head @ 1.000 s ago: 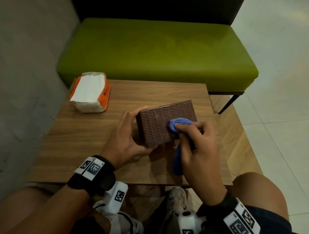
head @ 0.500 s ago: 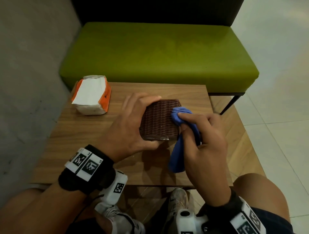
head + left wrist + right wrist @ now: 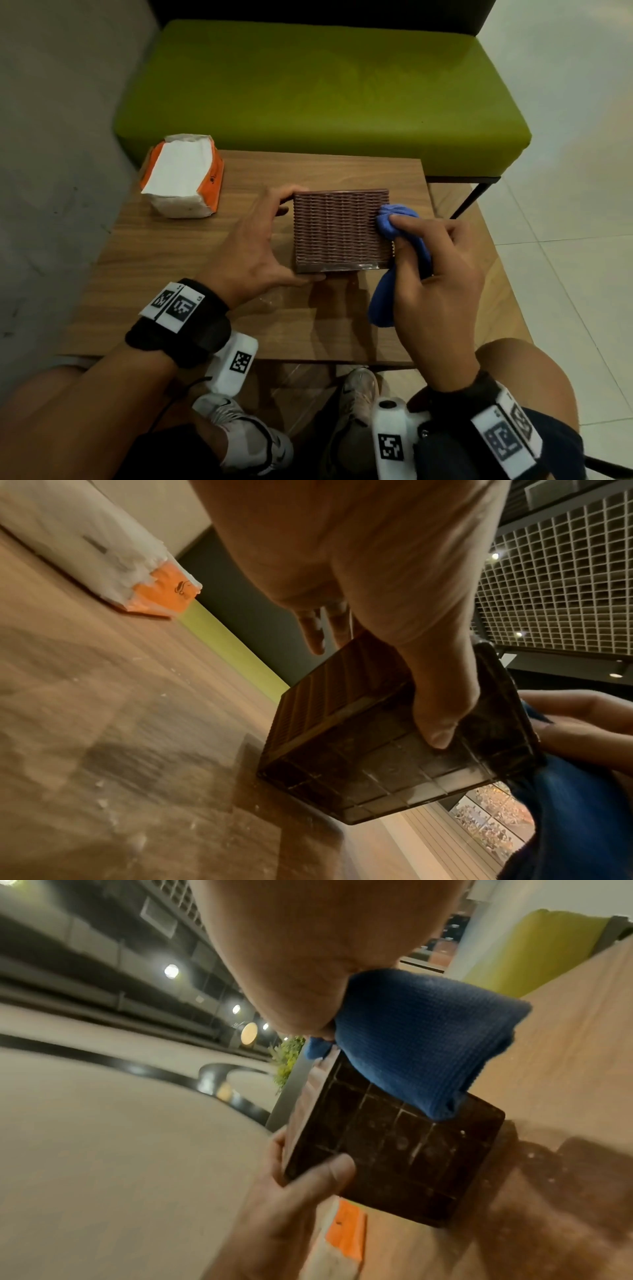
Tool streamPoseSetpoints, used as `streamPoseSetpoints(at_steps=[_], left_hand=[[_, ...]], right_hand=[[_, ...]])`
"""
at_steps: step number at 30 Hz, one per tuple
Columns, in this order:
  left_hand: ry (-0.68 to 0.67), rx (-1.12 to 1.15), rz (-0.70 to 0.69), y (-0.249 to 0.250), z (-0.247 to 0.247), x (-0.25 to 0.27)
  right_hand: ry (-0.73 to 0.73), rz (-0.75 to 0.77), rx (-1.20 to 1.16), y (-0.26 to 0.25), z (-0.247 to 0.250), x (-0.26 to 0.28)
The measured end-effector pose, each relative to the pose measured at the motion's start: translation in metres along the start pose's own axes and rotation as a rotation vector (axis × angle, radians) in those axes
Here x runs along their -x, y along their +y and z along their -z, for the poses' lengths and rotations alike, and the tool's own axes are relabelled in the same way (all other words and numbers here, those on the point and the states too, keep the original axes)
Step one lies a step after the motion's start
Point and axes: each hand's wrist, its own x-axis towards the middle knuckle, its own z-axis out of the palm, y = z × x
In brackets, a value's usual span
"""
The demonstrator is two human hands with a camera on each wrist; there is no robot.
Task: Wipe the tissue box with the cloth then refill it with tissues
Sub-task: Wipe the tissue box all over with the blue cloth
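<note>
The brown woven-pattern tissue box (image 3: 339,229) stands tipped on the wooden table (image 3: 164,260), one ribbed face turned up. My left hand (image 3: 260,246) grips its left side, thumb on the near dark base (image 3: 394,767) and fingers over the far edge. My right hand (image 3: 435,274) holds the blue cloth (image 3: 397,219) bunched and presses it on the box's right edge; the rest of the cloth hangs down beside my palm. In the right wrist view the cloth (image 3: 428,1037) lies over the box's dark gridded base (image 3: 394,1145). An orange and white tissue pack (image 3: 185,178) lies at the table's far left.
A green bench (image 3: 322,89) runs along the table's far side, with a black metal leg (image 3: 472,198) at the right. A grey wall (image 3: 51,137) is at the left, pale floor tiles at the right. My knees and shoes are under the near table edge.
The box has been turned in my left hand so a wider ribbed face points up. My right hand and the cloth have moved from the box's middle to its right edge.
</note>
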Motion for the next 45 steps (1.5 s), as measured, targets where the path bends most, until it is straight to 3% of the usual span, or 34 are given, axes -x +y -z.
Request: streamPoseSetpoints(at_steps=[3,7,12,17,19,22,23,28,34,36,38,40,45], left_hand=[[-0.006,0.022,-0.002,0.001,-0.005,0.001],[0.035,0.037,-0.020,0.001,-0.010,0.000],[0.066,0.047,0.019,0.002,-0.015,0.000],[0.087,0.077,-0.019,-0.004,-0.016,0.003],[0.097,0.065,0.003,-0.005,-0.014,0.003],[0.088,0.010,0.011,-0.002,-0.017,0.001],[0.087,0.007,0.002,-0.001,-0.019,0.000],[0.085,0.065,-0.038,-0.007,-0.017,0.005],[0.091,-0.007,0.015,-0.001,-0.019,0.005],[0.098,0.005,0.009,0.000,-0.021,0.004],[0.097,0.053,0.012,-0.001,-0.020,0.006],[0.112,0.066,0.028,-0.002,-0.017,0.010],[0.114,-0.012,0.031,-0.002,-0.016,0.012]], right_hand=[[0.009,0.111,0.122,-0.007,-0.006,0.014],[-0.160,0.257,0.219,-0.014,-0.013,0.035],[0.088,0.034,0.160,-0.011,-0.016,0.027],[-0.241,0.319,0.240,-0.035,-0.031,0.043],[-0.182,0.265,0.221,-0.019,-0.020,0.027],[0.057,0.026,0.178,-0.008,-0.011,0.014],[0.069,0.007,0.207,-0.015,-0.016,0.018],[-0.290,0.324,0.229,-0.042,-0.038,0.043],[0.056,0.022,0.207,-0.009,-0.010,0.009],[-0.016,0.094,0.257,-0.030,-0.026,0.021],[-0.202,0.274,0.272,-0.050,-0.043,0.037],[-0.296,0.344,0.276,-0.049,-0.043,0.035],[0.041,0.085,0.202,-0.013,-0.013,-0.012]])
